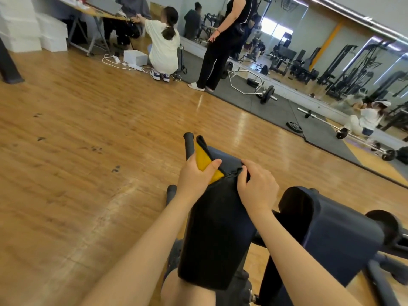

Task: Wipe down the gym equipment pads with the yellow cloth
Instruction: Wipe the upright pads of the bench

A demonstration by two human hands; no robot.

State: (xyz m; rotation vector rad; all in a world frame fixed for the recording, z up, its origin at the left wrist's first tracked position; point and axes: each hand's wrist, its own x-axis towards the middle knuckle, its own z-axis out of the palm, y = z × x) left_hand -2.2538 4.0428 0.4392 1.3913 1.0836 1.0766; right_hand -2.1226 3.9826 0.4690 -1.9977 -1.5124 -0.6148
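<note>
Left hand [194, 175]: pressing the yellow cloth [204, 161] on the long black padded gym cushion's [216, 235] far end, fingers wrapping it.
Right hand [257, 187]: fingers curling, gripping the cushion's far edge.

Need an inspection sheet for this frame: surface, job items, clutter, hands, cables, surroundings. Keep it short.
Surface: black padded gym pad in the foreground, a second dark pad to its right, both on a dark metal frame.
Job's things: yellow cloth lies against the top end of the near pad.
Clutter: white boxes stacked at far left; white box on the wooden floor.
Grippers: left hand holds the cloth on the pad; right hand grips the pad's top edge.
Cables: white cords and power strip on the floor by the crouching person.
Surroundings: wall mirror, hex barbell on grey matting, standing person in black.
</note>
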